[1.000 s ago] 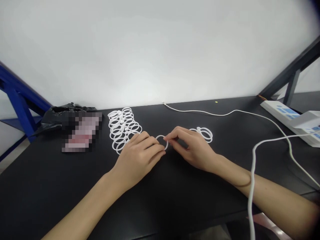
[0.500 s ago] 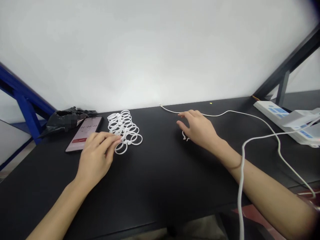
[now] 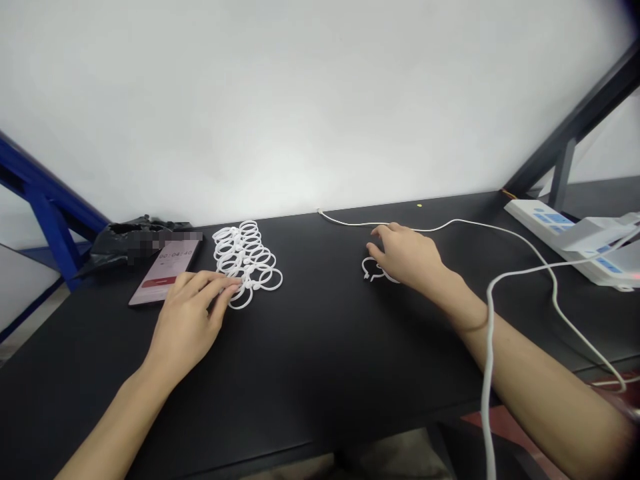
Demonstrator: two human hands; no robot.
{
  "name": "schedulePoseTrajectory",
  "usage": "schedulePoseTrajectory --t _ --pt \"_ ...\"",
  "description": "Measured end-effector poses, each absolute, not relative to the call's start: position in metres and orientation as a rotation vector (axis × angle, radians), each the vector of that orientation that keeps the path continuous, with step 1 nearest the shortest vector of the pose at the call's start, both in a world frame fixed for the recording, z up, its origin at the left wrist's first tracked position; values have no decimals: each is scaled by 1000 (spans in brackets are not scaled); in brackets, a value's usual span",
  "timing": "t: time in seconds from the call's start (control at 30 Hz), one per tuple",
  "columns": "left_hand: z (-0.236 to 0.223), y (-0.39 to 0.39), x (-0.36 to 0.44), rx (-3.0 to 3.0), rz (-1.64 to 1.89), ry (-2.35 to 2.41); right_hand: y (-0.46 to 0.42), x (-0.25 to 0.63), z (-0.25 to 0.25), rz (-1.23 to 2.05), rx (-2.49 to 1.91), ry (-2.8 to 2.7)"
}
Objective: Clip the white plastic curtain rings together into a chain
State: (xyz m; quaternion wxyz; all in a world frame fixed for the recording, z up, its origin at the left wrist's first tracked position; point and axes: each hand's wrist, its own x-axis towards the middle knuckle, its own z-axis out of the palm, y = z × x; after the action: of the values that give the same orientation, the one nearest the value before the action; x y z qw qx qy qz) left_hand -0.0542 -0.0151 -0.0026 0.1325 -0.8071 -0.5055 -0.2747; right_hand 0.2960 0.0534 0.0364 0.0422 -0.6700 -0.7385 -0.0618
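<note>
Several white plastic rings with small clasps lie overlapped in two rows on the black table, left of centre. My left hand is at the near end of these rows, thumb and forefinger pinched on the edge of a nearest white ring. Over to the right, my right hand hovers low with thumb and fingers apart and holds nothing I can see. Under its fingers lie a few more white rings, one with its clasp undone; the hand hides part of them.
A phone showing a timer lies left of the rings, by a black plastic bag. A white cable runs along the back, and another white cable crosses in front of my right forearm. A white power strip is at right.
My right hand has shifted slightly right, uncovering more of the rings beneath it. My left hand stays almost in place, its fingertips a little lower at the near ring. The view shifts slightly.
</note>
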Motion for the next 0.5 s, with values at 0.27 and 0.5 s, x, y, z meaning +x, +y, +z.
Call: schedulePoseTrajectory --t 0.27,0.5 --pt "2 -17 -52 -2311 -795 -1458 53 297 38 -99 -2107 -2309" --pt "4 -18 -49 -2291 -816 -1441 51 292 38 -16 -2066 -2351"
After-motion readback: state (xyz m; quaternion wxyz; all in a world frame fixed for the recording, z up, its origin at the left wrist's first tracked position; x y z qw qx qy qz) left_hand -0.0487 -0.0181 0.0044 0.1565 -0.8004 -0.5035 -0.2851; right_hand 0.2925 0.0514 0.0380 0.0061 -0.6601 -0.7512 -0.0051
